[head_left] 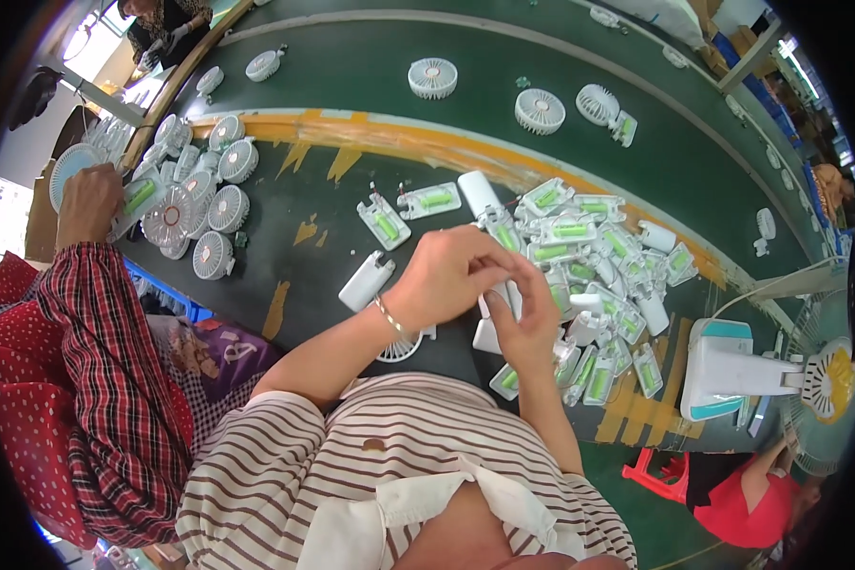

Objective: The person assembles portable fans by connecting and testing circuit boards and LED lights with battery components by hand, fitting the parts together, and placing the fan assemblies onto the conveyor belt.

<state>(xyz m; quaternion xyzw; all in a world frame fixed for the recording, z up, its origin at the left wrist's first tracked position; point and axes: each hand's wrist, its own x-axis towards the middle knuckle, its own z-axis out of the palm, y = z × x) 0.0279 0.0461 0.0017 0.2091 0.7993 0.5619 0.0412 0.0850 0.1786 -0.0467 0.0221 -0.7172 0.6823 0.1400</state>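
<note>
Over the dark worktable, my left hand and my right hand meet with bent fingers. A white plastic piece shows between them, mostly hidden by the fingers. Beside them to the right lies a heap of white handle housings with green batteries. Two open battery housings lie beyond my left hand, one of them a lone housing. A closed white housing rests by my left forearm. Under that wrist, a white fan head is partly covered.
On the left, a co-worker's hand holds a fan part beside several white fan heads. Past the taped ledge, a green conveyor belt carries fans. A white and turquoise standing fan occupies the right table end.
</note>
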